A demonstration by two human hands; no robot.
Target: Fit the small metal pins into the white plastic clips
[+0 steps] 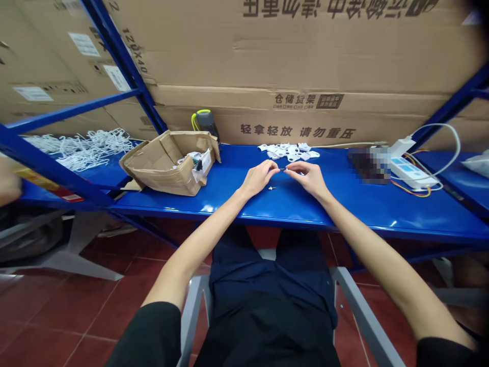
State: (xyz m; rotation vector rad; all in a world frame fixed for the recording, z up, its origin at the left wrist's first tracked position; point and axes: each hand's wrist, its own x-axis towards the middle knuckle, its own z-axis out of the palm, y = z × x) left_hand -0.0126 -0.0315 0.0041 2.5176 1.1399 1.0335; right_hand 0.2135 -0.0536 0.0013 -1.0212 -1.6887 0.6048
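Note:
My left hand point(259, 177) and my right hand point(306, 179) hover just above the blue steel shelf top point(237, 201), fingertips close together. Between them, both pinch a thin, small metal pin point(282, 169). A small metal fitting point(271, 188) lies on the shelf just below my left hand, not touching it. Behind my hands sits a loose pile of white plastic parts point(288, 151), out of reach of my fingertips.
A torn cardboard box point(168, 165) holding white parts stands to the left, beyond it a heap of white cords point(82, 149). A bottle point(205, 125), a pixelated object point(369, 165) and a power strip point(410, 172) stand at the back. Another person's blurred arm point(7, 181) enters at the left edge.

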